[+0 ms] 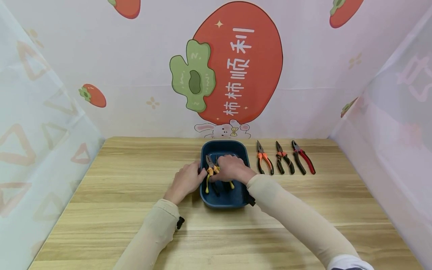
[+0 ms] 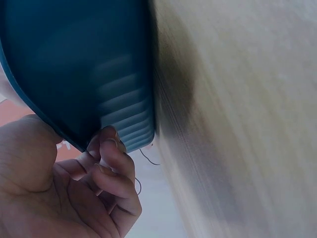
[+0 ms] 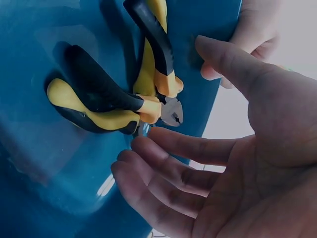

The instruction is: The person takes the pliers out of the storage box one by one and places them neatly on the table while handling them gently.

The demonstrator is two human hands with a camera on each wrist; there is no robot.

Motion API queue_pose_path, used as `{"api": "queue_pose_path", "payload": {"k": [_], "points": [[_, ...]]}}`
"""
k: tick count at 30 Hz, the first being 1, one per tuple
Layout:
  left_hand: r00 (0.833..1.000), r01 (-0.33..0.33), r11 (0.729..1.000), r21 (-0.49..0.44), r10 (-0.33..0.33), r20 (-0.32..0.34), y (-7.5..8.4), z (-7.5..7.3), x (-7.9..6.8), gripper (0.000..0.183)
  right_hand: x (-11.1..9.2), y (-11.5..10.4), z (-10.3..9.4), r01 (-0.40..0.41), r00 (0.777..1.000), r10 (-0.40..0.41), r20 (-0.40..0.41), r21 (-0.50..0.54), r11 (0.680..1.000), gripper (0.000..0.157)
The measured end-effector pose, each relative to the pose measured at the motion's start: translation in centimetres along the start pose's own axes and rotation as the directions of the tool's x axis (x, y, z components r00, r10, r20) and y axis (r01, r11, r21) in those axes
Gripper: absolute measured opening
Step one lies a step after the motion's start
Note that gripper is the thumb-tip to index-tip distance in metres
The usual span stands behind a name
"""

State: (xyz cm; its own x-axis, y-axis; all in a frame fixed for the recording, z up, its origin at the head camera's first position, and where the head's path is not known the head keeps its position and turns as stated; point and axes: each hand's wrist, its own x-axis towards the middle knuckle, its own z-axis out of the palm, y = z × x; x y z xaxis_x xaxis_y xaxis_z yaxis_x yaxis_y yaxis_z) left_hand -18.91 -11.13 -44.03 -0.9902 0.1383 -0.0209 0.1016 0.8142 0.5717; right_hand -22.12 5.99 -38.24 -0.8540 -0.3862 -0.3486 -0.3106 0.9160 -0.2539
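Observation:
A deep blue plastic bin [image 1: 223,203] stands on the wooden table, holding two pairs of pliers with yellow and black handles. One pair of pliers [image 1: 210,171] lies along the bin's left side; the other pair [image 3: 101,113] shows its short metal head in the right wrist view. My left hand [image 1: 186,177] grips the bin's left rim, thumb at the rim and fingers against the outer wall. Inside the bin, my right hand [image 1: 232,168] hovers over the pliers, partly hiding them. Its fingers are spread and loosely bent around the plier heads, with nothing pinched between them.
To the bin's right, three more pliers lie in a row: orange-handled long-nose pliers [image 1: 264,159], black-and-orange long-nose pliers [image 1: 284,158] and red-and-black pliers [image 1: 303,158]. A printed cloth backdrop [image 1: 141,112] rises behind the table's far edge, with white side panels.

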Motion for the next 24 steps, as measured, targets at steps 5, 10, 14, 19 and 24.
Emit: {"api": "queue_pose_path", "payload": {"k": [5,10,14,19,24], "points": [[1.0,0.004,1.0,0.005,-0.004,-0.003,-0.1,0.0,-0.1,0.022,0.2,-0.3,0.1,-0.004,1.0,0.004,0.025,0.001,1.0,0.046],[1.0,0.007,1.0,0.0,-0.007,-0.003,-0.1,0.0,0.0,0.022,0.5,-0.5,0.2,-0.011,0.999,0.012,0.04,-0.013,1.0,0.045],[1.0,0.005,1.0,0.001,-0.005,-0.005,-0.1,0.0,0.0,0.023,0.9,-0.6,0.5,-0.017,0.999,0.018,0.047,-0.024,1.0,0.043],[1.0,0.002,1.0,-0.006,-0.003,-0.004,0.0,0.0,0.0,0.023,1.1,-0.8,0.6,-0.024,0.998,0.027,0.065,-0.047,0.999,0.043],[1.0,0.005,1.0,-0.009,-0.005,0.0,0.0,0.0,-0.1,0.023,1.1,-0.9,0.5,-0.007,0.996,0.011,0.085,-0.05,0.999,0.039]]}}
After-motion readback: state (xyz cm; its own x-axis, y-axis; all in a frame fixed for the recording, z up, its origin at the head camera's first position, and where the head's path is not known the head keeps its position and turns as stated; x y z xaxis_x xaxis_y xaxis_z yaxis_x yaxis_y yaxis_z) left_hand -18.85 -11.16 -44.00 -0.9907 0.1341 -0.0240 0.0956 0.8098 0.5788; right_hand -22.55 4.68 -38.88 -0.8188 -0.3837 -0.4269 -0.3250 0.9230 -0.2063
